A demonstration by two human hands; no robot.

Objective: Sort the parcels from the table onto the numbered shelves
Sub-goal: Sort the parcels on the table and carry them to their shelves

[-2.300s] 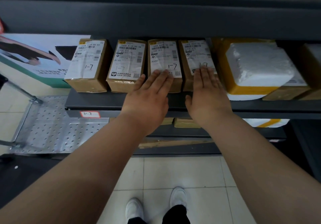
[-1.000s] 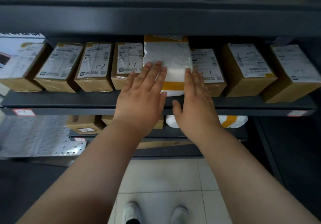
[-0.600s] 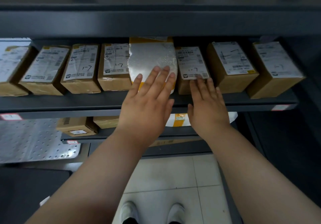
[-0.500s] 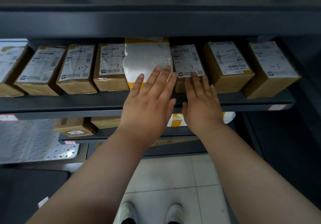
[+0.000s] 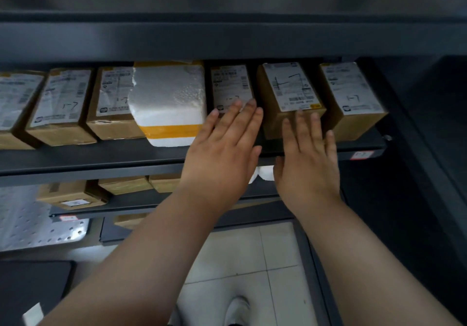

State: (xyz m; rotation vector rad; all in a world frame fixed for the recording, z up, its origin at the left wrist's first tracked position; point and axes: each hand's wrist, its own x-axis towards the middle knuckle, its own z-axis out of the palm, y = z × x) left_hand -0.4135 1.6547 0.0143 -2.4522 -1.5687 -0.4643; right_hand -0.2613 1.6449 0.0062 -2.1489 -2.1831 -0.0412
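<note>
A row of brown cardboard parcels with white labels marked 1-7 stands on the dark shelf (image 5: 101,156). Among them sits a white foam parcel (image 5: 168,100) with a yellow tape band. My left hand (image 5: 225,148) lies flat with straight fingers against the front of a narrow labelled parcel (image 5: 231,85). My right hand (image 5: 308,159) is flat too, its fingertips on the front of the brown parcel (image 5: 290,93) to the right. Another labelled parcel (image 5: 351,98) stands at the row's right end. Neither hand holds anything.
A red-and-white shelf tag (image 5: 361,154) marks the shelf's right end. A lower shelf (image 5: 151,200) carries more brown parcels. A perforated metal cart deck (image 5: 30,227) is at the left. White floor tiles (image 5: 252,262) and my shoe lie below.
Both hands have slid to the right along the shelf, from the foam parcel and its neighbour to the two parcels right of it. The view has moved closer.
</note>
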